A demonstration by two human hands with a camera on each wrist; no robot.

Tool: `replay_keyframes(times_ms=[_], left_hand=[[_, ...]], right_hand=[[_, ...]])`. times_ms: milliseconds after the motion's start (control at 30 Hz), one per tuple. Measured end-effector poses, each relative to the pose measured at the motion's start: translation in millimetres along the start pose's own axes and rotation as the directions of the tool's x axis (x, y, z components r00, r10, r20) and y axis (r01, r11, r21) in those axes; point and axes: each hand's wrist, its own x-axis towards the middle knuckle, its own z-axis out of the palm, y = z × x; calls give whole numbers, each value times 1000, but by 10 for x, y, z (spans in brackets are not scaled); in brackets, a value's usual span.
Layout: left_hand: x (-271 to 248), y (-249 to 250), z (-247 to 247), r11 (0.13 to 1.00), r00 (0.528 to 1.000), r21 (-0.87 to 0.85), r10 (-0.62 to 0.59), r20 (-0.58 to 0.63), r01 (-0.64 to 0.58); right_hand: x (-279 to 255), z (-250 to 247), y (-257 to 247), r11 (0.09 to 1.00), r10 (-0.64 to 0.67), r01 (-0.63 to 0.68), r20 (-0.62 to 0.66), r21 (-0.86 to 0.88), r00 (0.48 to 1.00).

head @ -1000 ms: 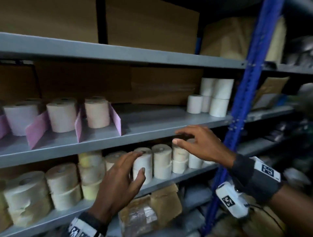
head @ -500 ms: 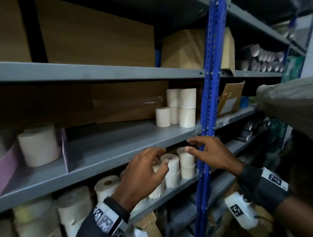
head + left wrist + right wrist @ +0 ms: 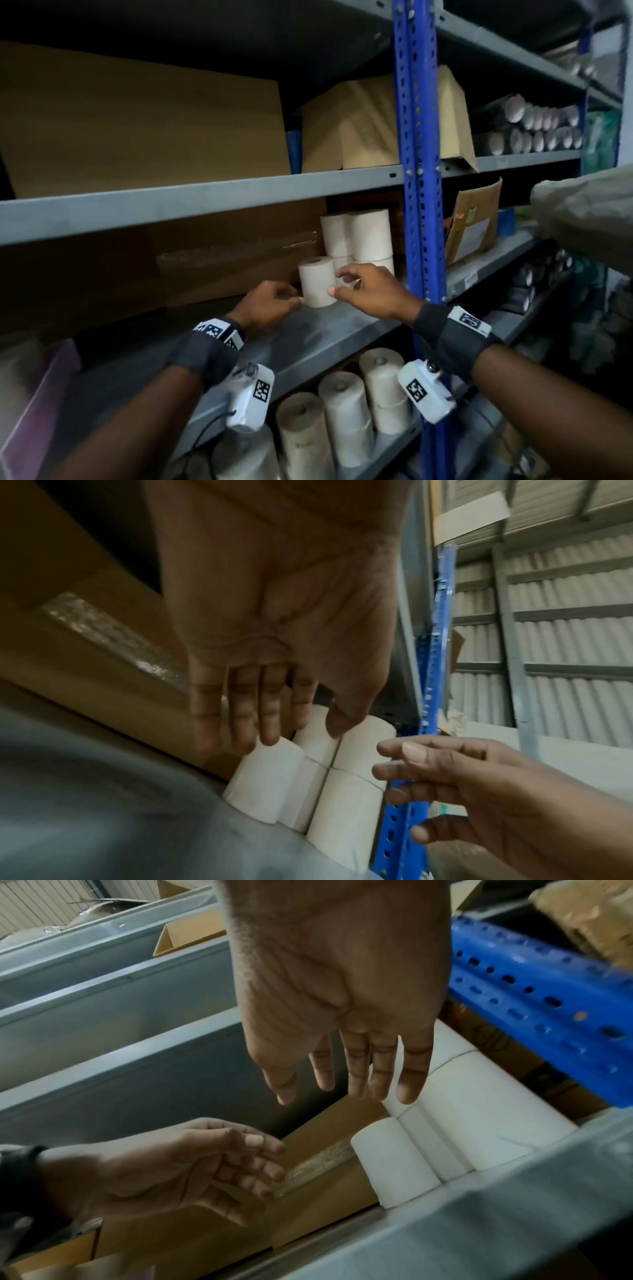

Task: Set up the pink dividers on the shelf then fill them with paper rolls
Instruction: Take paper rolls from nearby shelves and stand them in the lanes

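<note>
Reaching in at mid shelf (image 3: pixel 329 339): both hands flank a single paper roll (image 3: pixel 317 281) standing upright near the front edge. Left hand (image 3: pixel 270 305) on its left side, fingers loosely spread, holding nothing; can't tell if the tips touch. Right hand (image 3: pixel 373 291) on its right, fingers apart and relaxed, also holding nothing. Just behind and right of that roll, a stack of rolls (image 3: pixel 363 236), two high, tight against the blue upright post (image 3: pixel 416 171), which blocks the right side. Brown cardboard boxes (image 3: pixel 212 260) fill the back of the shelf to the left w/ clear tape on one. Pink divider (image 3: pixel 48 394) is far left on the same shelf, blurred, well apart from the hands. Lower shelf holds more rolls (image 3: pixel 346 411). Top shelf: big cardboard boxes (image 3: pixel 144 126).
</note>
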Motion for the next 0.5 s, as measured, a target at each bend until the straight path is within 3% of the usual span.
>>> replay_keyframes(times_ms=[100, 267, 500], left_hand=[[299, -89, 43, 990, 983, -88, -100, 153, 114], [823, -294, 67, 973, 968, -160, -131, 215, 167], [1476, -682, 147, 984, 948, -126, -82, 306, 126]], right_hand=[[333, 132, 5, 996, 0, 4, 52, -84, 999], [872, 239, 15, 974, 26, -11, 63, -226, 998], [1352, 472, 159, 892, 135, -54, 150, -448, 979]])
